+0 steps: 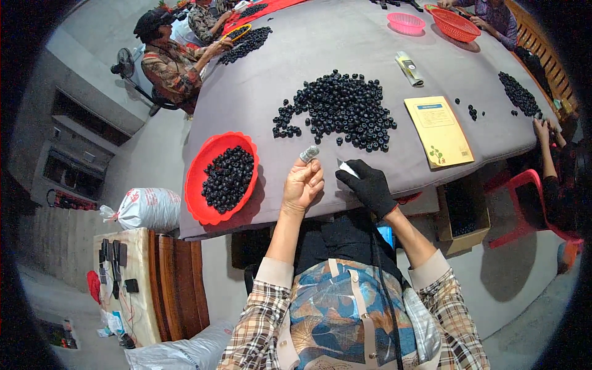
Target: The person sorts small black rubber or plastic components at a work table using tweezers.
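Left hand (302, 185): bare, fingers curled in, one fingertip in a grey wrap (309, 153); couldn't make out whether it pinched a piece.
Right hand (368, 188): black glove, grasping a small white-handled blade (348, 168), tip pointing up and left.
Hand spacing: near each other, not touching, both at the near edge of the grey-covered desk (271, 191).
Main pile (345, 111): black round pieces, heaped on the desk just beyond both hands, thinner spur on its left.
Red bowl (194, 185): scalloped rim, left of the left hand, on the desk's left corner; held more black pieces (228, 179).
Yellow booklet (439, 132): flat, right of the main pile; pale tube-like pack (409, 68) lay beyond it.
Right side: few loose pieces (472, 112), then a second pile (519, 94) with a co-worker's hand (542, 129) near it.
Far side: pink basket (406, 24) beside a red basket (456, 26); at far left, a co-worker in a dark cap (154, 23) sat by another pile (248, 46).
Floor: open cardboard box (468, 242) at right, dark contents.
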The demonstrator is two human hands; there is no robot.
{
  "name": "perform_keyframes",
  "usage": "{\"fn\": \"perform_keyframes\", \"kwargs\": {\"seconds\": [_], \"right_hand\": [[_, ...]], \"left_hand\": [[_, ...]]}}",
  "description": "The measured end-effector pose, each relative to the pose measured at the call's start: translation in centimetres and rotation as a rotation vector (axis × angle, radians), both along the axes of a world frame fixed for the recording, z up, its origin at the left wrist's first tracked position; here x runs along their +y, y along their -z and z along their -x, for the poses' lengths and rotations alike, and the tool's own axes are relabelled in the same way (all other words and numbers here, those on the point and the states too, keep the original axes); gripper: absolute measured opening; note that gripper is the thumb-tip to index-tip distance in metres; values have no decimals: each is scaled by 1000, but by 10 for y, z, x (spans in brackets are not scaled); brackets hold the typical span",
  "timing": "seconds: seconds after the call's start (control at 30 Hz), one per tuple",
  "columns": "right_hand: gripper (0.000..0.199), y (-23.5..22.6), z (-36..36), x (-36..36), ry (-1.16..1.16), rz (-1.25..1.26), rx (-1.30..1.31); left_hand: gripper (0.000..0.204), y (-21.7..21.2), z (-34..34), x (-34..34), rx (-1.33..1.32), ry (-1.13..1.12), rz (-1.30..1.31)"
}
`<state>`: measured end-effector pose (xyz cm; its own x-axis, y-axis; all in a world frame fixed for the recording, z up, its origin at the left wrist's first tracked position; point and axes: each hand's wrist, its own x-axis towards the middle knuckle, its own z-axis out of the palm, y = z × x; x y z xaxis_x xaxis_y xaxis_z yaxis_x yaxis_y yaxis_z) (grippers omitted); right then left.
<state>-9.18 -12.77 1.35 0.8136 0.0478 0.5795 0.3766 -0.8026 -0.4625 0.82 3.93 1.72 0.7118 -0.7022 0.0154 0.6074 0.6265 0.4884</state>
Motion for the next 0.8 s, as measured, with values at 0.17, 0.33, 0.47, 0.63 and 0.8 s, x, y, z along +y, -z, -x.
{"fn": "perform_keyframes", "kwargs": {"seconds": [0.17, 0.33, 0.47, 0.63, 0.8], "right_hand": [[22, -2, 0, 3, -8, -120, 85], [22, 1, 0, -1, -8, -1, 5], [21, 1, -1, 2, -15, -31, 53], [22, 1, 0, -1, 2, -4, 21], [23, 0, 0, 1, -12, -147, 61]], "left_hand": [[29, 6, -2, 4, -42, 53, -12], [28, 3, 1, 4, -51, 127, 14], [30, 13, -4, 8, -37, 82, 47], [46, 2, -1, 6, 25, 52, -31], [52, 3, 0, 7, 50, 11, -71]]}}
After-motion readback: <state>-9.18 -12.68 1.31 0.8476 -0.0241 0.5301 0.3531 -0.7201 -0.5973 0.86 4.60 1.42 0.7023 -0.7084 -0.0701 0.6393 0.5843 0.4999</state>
